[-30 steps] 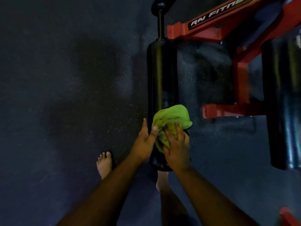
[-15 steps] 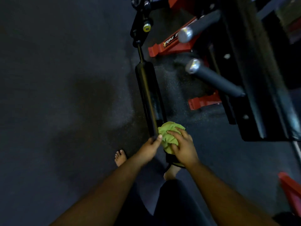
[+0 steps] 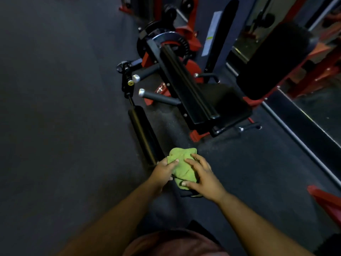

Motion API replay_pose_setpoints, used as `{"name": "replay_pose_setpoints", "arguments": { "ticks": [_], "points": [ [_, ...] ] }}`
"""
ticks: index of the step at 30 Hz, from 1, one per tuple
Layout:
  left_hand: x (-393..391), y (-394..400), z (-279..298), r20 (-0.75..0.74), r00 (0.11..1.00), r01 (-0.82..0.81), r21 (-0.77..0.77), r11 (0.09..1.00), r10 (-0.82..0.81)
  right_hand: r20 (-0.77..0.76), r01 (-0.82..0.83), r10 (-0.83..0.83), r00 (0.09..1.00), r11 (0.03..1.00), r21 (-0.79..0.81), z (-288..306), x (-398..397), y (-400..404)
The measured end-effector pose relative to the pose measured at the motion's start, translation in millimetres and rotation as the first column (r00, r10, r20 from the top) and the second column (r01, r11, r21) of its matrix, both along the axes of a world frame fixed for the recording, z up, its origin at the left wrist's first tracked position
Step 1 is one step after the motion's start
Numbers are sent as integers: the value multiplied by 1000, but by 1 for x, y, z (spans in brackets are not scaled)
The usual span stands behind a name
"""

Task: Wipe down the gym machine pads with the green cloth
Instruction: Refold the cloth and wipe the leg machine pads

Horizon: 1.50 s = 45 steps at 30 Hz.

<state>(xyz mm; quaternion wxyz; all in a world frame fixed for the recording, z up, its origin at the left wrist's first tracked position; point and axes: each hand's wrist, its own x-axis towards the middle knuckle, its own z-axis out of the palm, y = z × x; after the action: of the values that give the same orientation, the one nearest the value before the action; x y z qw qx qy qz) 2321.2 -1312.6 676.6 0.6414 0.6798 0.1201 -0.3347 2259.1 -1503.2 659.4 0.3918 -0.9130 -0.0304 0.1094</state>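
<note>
Both hands [image 3: 163,171] [image 3: 203,179] now bunch crumpled green cloth [image 3: 182,167] off cylindrical pad [image 3: 144,133].

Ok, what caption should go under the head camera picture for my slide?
Both hands hold the green cloth at the near end of the black roller pad.

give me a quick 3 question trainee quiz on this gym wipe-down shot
1. True or false: both hands grip the green cloth.
2. The cloth sits at which end of the black roller pad? A) near end B) far end C) middle
3. Fill in: the machine frame is painted ____.

Key: 1 true, the left hand and right hand both hold it; 2 A; 3 red.
</note>
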Motion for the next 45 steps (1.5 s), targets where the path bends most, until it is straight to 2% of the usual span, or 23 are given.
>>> {"name": "replay_pose_setpoints", "arguments": {
  "ticks": [3, 6, 8, 10, 16, 22, 26, 30, 34, 35, 36, 37, 39, 40, 41, 42, 43, 44, 45],
  "points": [
    [-25, -41, 17, 105, 992, 67, -15, 998, -65, 6, 214, -217, 976, 968, 128, 16, -37, -46],
    [-43, -85, 35, 172, 967, 194, -19, 981, -188, -158, 448, -419, 894, 845, 291, 33, -58, -88],
    [-51, -114, 50, 215, 945, 262, -38, 964, -248, -270, 536, -463, 844, 754, 380, 48, -69, -111],
    [-53, -135, 65, 234, 932, 303, -76, 950, -278, -291, 577, -498, 817, 698, 424, 60, -75, -130],
    [-29, -183, 94, 294, 898, 382, -154, 911, -327, -204, 587, -567, 798, 654, 477, 82, -70, -181],
    [30, -226, 91, 320, 909, 326, -145, 934, -268, -71, 625, -684, 726, 614, 482, 99, -23, -228],
    [83, -257, 83, 367, 886, 315, -26, 949, -284, 5, 646, -758, 653, 560, 519, 120, 11, -258],
    [123, -279, 83, 405, 859, 267, 168, 949, -313, 51, 611, -795, 604, 503, 612, 147, 37, -284],
    [155, -306, 93, 367, 905, 178, 137, 974, -217, 31, 581, -808, 589, 449, 678, 167, 67, -313],
    [163, -311, 91, 376, 901, 159, 176, 972, -215, 16, 577, -809, 587, 432, 692, 170, 74, -320],
    [173, -317, 90, 407, 865, 185, 283, 941, -293, 5, 575, -805, 593, 428, 698, 173, 83, -330],
    [180, -320, 92, 402, 797, 255, 454, 854, -452, 11, 569, -792, 610, 447, 690, 177, 90, -339],
    [194, -333, 102, 241, 559, 348, 800, 488, -793, 68, 554, -732, 678, 569, 607, 185, 104, -361],
    [199, -341, 108, 195, 449, 314, 879, 358, -872, 101, 533, -678, 728, 652, 539, 190, 110, -370],
    [207, -358, 113, 240, 355, 265, 901, 343, -904, 130, 493, -606, 784, 737, 462, 197, 117, -383],
    [212, -373, 120, 346, 269, 277, 866, 416, -899, 151, 429, -516, 843, 814, 391, 205, 123, -392],
    [218, -394, 129, 479, 178, 350, 786, 510, -860, 163, 348, -413, 896, 881, 319, 212, 130, -406],
    [222, -414, 137, 585, 103, 457, 690, 561, -804, 172, 264, -308, 936, 934, 239, 219, 136, -417],
    [224, -433, 144, 645, 39, 543, 627, 558, -763, 184, 185, -213, 960, 970, 158, 226, 143, -429]
  ]
}}
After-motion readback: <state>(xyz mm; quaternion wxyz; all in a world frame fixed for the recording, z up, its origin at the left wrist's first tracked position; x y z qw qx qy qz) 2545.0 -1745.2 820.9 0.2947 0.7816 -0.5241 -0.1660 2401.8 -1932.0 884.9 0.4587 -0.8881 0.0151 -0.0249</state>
